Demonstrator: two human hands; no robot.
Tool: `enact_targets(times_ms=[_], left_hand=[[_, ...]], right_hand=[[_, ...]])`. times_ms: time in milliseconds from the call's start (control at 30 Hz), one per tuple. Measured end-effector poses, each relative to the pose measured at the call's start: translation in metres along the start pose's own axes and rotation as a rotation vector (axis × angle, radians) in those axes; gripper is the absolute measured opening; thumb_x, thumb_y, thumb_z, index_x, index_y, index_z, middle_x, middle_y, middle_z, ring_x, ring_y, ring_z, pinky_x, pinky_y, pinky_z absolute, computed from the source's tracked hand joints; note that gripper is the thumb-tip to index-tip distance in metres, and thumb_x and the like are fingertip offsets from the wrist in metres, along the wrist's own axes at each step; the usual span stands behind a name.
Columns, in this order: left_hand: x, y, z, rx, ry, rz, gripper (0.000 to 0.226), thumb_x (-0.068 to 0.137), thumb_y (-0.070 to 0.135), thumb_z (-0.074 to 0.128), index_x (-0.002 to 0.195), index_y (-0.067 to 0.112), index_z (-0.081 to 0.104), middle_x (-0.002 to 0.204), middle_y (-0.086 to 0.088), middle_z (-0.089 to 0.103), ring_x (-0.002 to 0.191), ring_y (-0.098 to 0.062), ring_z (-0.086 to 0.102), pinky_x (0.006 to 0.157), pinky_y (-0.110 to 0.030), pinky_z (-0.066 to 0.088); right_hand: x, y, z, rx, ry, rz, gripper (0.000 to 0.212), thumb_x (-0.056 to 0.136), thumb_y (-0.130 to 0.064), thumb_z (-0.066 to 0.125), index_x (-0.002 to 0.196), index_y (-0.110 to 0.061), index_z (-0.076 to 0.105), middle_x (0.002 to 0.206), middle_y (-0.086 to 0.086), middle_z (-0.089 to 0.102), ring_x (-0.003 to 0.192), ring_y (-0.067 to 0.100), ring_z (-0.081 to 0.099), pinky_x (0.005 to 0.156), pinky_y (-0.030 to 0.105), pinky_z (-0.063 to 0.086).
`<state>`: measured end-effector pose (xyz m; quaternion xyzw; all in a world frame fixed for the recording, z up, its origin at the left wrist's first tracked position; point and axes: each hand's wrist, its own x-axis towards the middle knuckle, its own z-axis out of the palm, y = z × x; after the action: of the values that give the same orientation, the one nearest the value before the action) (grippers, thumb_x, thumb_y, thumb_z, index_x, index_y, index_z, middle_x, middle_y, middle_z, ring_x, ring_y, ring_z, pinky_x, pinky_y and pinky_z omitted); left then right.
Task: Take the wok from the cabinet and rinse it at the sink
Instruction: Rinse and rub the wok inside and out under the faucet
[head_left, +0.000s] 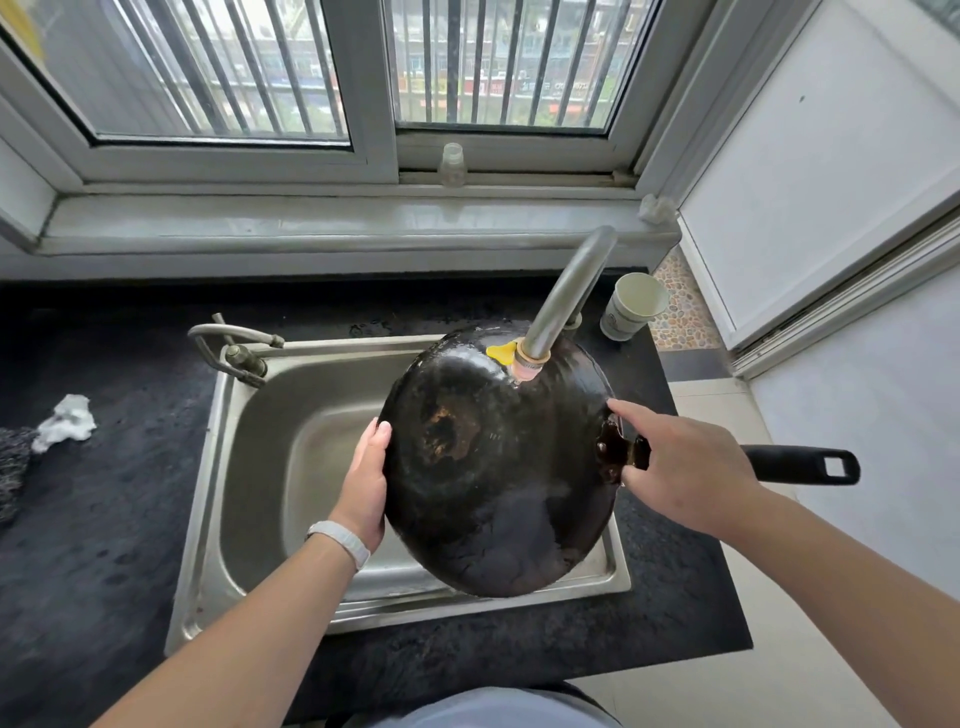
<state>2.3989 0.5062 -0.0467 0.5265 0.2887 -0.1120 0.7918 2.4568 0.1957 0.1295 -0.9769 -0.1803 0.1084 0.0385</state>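
A black wok (498, 467) is held bottom-up over the steel sink (260, 431), its charred underside with a rusty patch facing me. My left hand (366, 483) grips the wok's left rim. My right hand (685, 467) holds the black handle (800, 464) near its rivet plate, with the forefinger stretched along the rim. The grey faucet spout (566, 296) ends just above the wok's far side, next to a yellow piece. I cannot tell whether water is running.
A dark countertop (104, 467) surrounds the sink. A crumpled white tissue (65, 422) lies at the left. A paper cup (631, 306) stands at the back right. A second small tap (234, 348) sits at the sink's back left corner. A clear bottle (451, 165) stands on the window sill.
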Motion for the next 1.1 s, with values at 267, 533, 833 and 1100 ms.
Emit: enact_targets(times_ms=[267, 533, 833, 1100], left_hand=[[0.008, -0.008, -0.017, -0.017, 0.055, -0.077, 0.086, 0.074, 0.081, 0.067, 0.147, 0.04, 0.052, 0.148, 0.008, 0.059, 0.137, -0.019, 0.055, 0.118, -0.048, 0.039], [0.004, 0.005, -0.036, -0.026, 0.07, -0.084, 0.076, 0.079, 0.071, 0.068, 0.141, 0.028, 0.061, 0.14, -0.001, 0.067, 0.131, -0.023, 0.061, 0.113, -0.046, 0.044], [-0.002, 0.024, -0.058, -0.016, 0.159, 0.009, 0.085, 0.072, 0.07, 0.076, 0.144, 0.03, 0.057, 0.143, 0.002, 0.064, 0.131, -0.02, 0.061, 0.116, -0.048, 0.042], [-0.021, 0.055, -0.051, 0.025, 0.282, 0.075, 0.08, 0.078, 0.054, 0.065, 0.153, 0.029, 0.047, 0.145, 0.009, 0.057, 0.131, -0.011, 0.055, 0.117, -0.038, 0.04]], right_hand=[[-0.001, -0.003, 0.009, 0.02, -0.042, 0.037, 0.07, 0.086, -0.033, 0.065, 0.15, -0.035, 0.037, 0.108, -0.008, 0.074, 0.096, 0.021, 0.069, 0.082, 0.032, 0.053], [0.007, -0.019, 0.024, 0.067, -0.109, 0.075, 0.072, 0.083, -0.033, 0.065, 0.15, -0.035, 0.038, 0.117, -0.005, 0.072, 0.106, 0.023, 0.067, 0.087, 0.034, 0.051], [0.029, -0.034, 0.025, 0.143, -0.104, 0.052, 0.071, 0.081, -0.031, 0.068, 0.148, -0.034, 0.043, 0.116, -0.003, 0.073, 0.103, 0.024, 0.067, 0.085, 0.035, 0.053], [0.057, -0.045, 0.025, 0.267, -0.142, 0.075, 0.069, 0.078, -0.028, 0.069, 0.143, -0.034, 0.049, 0.116, -0.004, 0.072, 0.105, 0.025, 0.065, 0.083, 0.033, 0.049]])
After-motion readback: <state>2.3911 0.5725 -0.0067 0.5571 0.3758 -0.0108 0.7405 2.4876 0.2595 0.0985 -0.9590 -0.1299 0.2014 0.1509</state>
